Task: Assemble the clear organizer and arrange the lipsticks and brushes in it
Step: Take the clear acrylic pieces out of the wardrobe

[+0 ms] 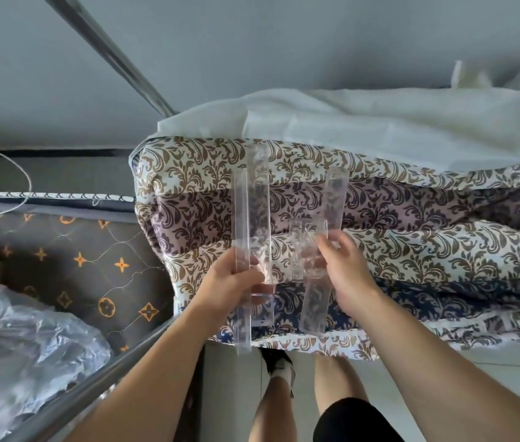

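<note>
over the folded patterned quilt (379, 250), left hand (230, 282) grips a long clear organizer panel (253, 234), right hand (344, 266) pinches a shorter clear panel (324, 250); forcing misaligned slots could snap tabs, or a slick piece might slip to the floor

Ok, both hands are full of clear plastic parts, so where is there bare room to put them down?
Free: the brown monogram mattress, between the crumpled clear plastic bag and the folded damask-print quilt. The quilt's top right of the right hand is bare but sloping. Crowded: around the left hand, with its long clear panel, and the metal rail.
</note>
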Demonstrator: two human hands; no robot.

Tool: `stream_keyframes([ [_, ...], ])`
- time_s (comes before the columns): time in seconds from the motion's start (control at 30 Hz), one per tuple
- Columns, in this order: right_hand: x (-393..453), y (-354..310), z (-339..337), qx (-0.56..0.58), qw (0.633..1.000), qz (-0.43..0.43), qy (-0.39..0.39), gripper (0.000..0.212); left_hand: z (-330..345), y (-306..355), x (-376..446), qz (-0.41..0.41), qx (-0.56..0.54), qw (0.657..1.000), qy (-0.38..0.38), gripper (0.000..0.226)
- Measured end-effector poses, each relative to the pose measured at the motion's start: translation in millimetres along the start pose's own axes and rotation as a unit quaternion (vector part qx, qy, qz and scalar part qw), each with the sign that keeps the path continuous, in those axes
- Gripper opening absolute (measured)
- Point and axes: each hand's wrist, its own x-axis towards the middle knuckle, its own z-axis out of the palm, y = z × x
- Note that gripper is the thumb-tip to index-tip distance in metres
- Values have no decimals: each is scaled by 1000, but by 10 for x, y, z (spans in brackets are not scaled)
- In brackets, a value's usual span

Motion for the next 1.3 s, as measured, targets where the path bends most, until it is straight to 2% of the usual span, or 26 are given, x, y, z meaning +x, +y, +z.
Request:
stream_keyframes([
  [0.17, -398, -124, -195, 102, 995, -14, -3, 21, 30, 171, -364, 30, -1, 1000, -3, 28],
  [0.37, -1209, -336, -425, 147, 987, -64, -27, 26, 66, 397, -1091, 76, 41, 996, -33, 21],
  [0.47, -1722, -373, -550, 152, 985, -79, -17, 29, 78, 520, -1527, 100, 78, 991, -42, 35],
  [0.57, -2247, -311, -637, 157, 981, -110, -14, 22, 71, 595, -1934, 111, 78, 989, -56, 44],
  [0.7, -2905, -126, -669, 183, 974, -132, 18, 15, 95, 673, -2438, 125, 135, 980, -74, 51],
  [0.87, -3514, 123, -703, 219, 963, -150, 38, 14, 177, 684, -2904, 182, 188, 959, -107, 38],
  [0.97, -3766, 276, -754, 229, 956, -171, 63, 12, 271, 674, -3077, 206, 207, 947, -132, 41],
  [1.1, -4161, 596, -877, 233, 948, -181, 118, 16, 418, 525, -3228, 219, 260, 927, -157, 54],
  [1.3, -4857, 1251, -1051, 305, 917, -176, 188, 27, 728, 65, -3525, 231, 299, 903, -204, 42],
])
